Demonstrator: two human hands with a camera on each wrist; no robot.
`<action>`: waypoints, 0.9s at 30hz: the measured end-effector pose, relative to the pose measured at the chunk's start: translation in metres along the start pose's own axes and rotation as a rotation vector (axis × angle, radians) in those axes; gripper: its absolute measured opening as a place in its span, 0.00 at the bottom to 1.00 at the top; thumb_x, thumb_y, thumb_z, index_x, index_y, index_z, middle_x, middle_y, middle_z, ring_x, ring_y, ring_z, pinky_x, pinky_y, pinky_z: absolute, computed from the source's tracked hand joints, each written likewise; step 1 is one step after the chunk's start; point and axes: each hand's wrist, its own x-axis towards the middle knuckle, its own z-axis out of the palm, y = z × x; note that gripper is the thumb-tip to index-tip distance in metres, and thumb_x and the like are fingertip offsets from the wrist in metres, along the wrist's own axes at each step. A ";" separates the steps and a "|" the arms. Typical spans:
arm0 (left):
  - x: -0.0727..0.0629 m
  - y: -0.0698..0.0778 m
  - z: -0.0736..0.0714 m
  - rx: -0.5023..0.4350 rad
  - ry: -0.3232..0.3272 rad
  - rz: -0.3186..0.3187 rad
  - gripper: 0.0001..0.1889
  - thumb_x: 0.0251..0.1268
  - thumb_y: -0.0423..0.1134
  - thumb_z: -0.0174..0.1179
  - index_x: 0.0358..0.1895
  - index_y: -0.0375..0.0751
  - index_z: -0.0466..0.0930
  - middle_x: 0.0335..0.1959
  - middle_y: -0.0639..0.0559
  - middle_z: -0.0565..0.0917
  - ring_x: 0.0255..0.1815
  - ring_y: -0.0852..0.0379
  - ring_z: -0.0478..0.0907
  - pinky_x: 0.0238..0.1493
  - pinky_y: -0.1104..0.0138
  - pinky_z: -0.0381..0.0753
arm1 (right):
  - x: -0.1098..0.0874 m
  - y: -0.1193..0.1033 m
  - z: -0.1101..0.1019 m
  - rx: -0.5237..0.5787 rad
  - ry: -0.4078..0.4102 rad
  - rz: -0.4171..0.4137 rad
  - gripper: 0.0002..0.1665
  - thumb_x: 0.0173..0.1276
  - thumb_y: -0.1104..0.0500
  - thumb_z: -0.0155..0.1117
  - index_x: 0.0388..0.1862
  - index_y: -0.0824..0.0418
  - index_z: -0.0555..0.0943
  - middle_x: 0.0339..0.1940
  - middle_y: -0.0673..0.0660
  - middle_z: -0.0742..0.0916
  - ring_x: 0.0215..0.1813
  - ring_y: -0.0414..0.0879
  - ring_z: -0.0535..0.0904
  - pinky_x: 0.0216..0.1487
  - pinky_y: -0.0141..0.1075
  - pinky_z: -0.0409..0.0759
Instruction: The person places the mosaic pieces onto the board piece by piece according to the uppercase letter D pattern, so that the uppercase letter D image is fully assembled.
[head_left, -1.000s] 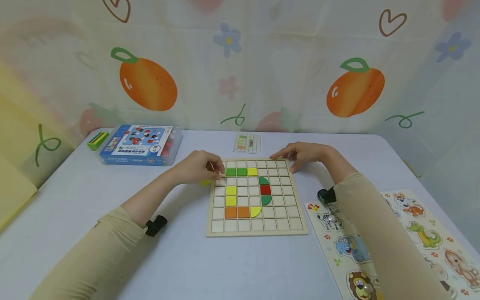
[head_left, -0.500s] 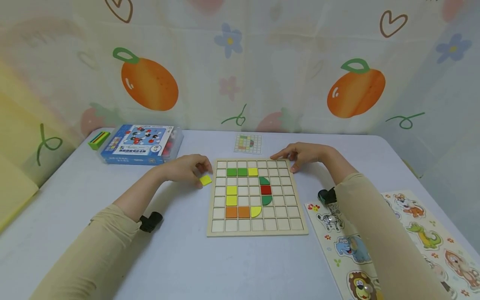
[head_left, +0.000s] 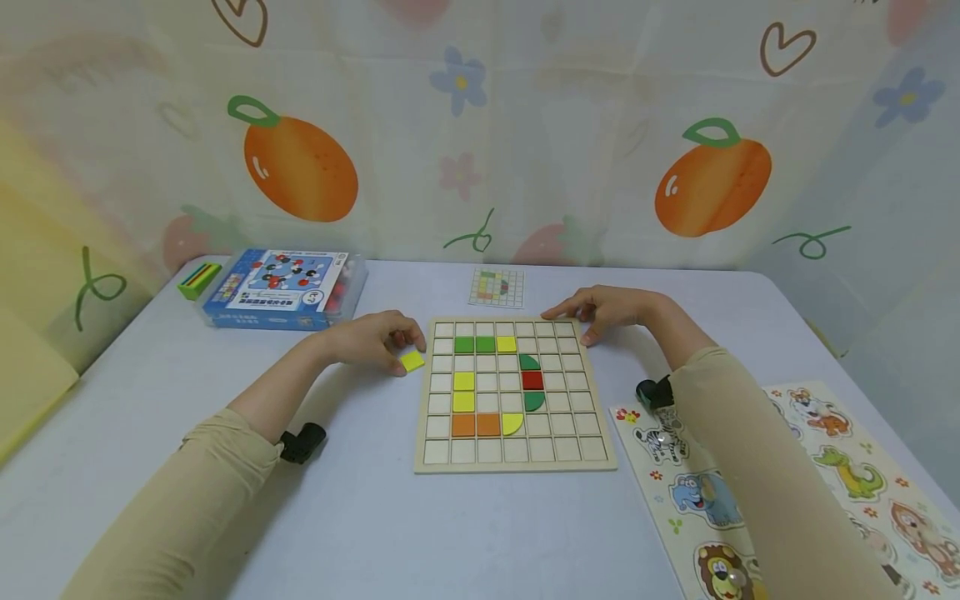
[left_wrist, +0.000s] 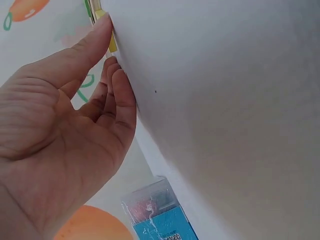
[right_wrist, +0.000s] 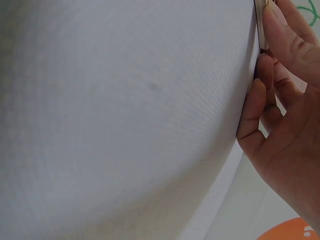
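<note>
In the head view, a wooden grid board (head_left: 515, 465) lies mid-table, with green, yellow, orange and red tiles in some of its cells. Just off its left edge is a loose yellow square tile (head_left: 412, 361). My left hand (head_left: 372, 340) pinches this tile, thumb at its near-left side and fingers curled beyond it. The left wrist view shows the thumb (left_wrist: 102, 30) against a yellow edge. At the board's far right corner, my right hand (head_left: 615, 310) grips the frame, index finger on the far edge and thumb on the right edge.
A small pattern card (head_left: 497, 287) lies beyond the board. Back left stand a blue-labelled plastic box (head_left: 285, 287) and a small green box (head_left: 198, 281). An animal puzzle board (head_left: 795, 467) sits at the right, partly under the right sleeve.
My left hand has moved left from the board's left edge to the loose yellow tile, then stayed there. The right hand keeps its place at the corner.
</note>
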 end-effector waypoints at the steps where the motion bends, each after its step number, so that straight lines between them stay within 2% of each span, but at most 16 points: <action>1: 0.000 0.000 0.000 0.002 0.001 0.000 0.17 0.56 0.30 0.68 0.50 0.41 0.80 0.50 0.42 0.75 0.55 0.47 0.70 0.61 0.54 0.75 | 0.000 0.000 0.000 -0.002 0.000 -0.002 0.41 0.54 0.64 0.73 0.70 0.53 0.73 0.54 0.61 0.75 0.49 0.51 0.66 0.46 0.39 0.63; 16: 0.001 0.001 0.001 0.051 0.028 -0.017 0.12 0.56 0.31 0.70 0.43 0.41 0.80 0.45 0.45 0.77 0.50 0.49 0.71 0.55 0.61 0.74 | -0.001 -0.001 0.001 -0.004 0.005 0.001 0.41 0.54 0.64 0.73 0.69 0.53 0.74 0.54 0.61 0.75 0.50 0.52 0.66 0.47 0.39 0.63; 22: 0.001 0.003 0.001 0.066 0.052 -0.040 0.12 0.54 0.32 0.71 0.38 0.39 0.77 0.38 0.46 0.79 0.42 0.52 0.73 0.46 0.65 0.74 | -0.002 -0.001 0.000 -0.011 0.004 -0.005 0.41 0.54 0.64 0.73 0.69 0.53 0.74 0.55 0.61 0.75 0.49 0.52 0.66 0.47 0.39 0.63; 27: 0.001 0.007 0.001 0.082 0.061 -0.059 0.13 0.53 0.32 0.72 0.35 0.40 0.75 0.34 0.48 0.77 0.40 0.53 0.73 0.42 0.67 0.72 | -0.001 -0.001 0.000 -0.010 0.006 -0.005 0.41 0.53 0.64 0.73 0.69 0.53 0.74 0.55 0.61 0.75 0.49 0.51 0.66 0.47 0.38 0.63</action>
